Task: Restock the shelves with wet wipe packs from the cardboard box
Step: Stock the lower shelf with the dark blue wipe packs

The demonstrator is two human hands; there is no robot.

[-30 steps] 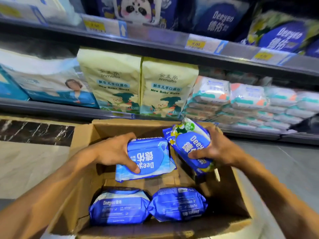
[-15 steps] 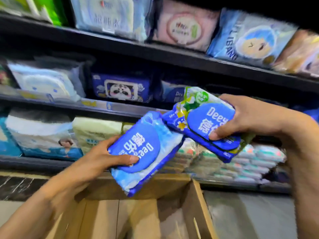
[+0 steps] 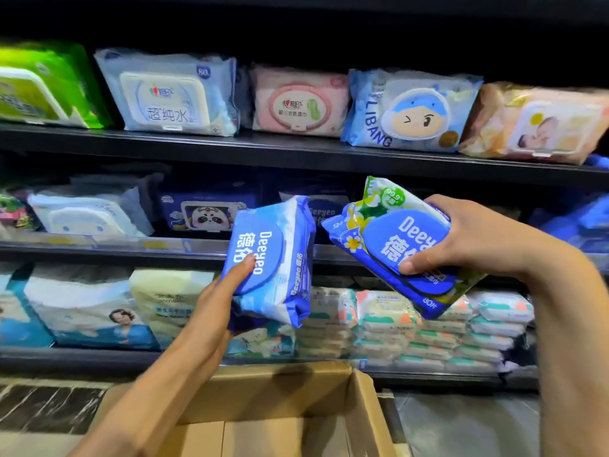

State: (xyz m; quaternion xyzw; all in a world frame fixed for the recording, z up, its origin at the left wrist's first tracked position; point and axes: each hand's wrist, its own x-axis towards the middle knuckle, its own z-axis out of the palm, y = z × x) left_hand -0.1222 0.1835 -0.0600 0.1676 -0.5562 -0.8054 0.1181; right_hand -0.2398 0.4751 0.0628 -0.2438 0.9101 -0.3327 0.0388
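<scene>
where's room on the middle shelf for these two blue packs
Likeliest the dark gap between the dark-blue panda-print pack and the blurred blue packs at right; one Deeyeo pack sits back in it. Top shelf is packed side by side.

A blue-and-white soft plastic wet wipe pack (image 3: pixel 273 258) stands on end in the left hand (image 3: pixel 214 311), its blue lid facing out, before the dark middle shelf (image 3: pixel 99 249). Near it but apart, a blue flower-printed wet wipe pack (image 3: pixel 389 232) tilts in the right hand (image 3: pixel 478 239). Below, the brown cardboard box (image 3: pixel 263 400) seems open.
</scene>
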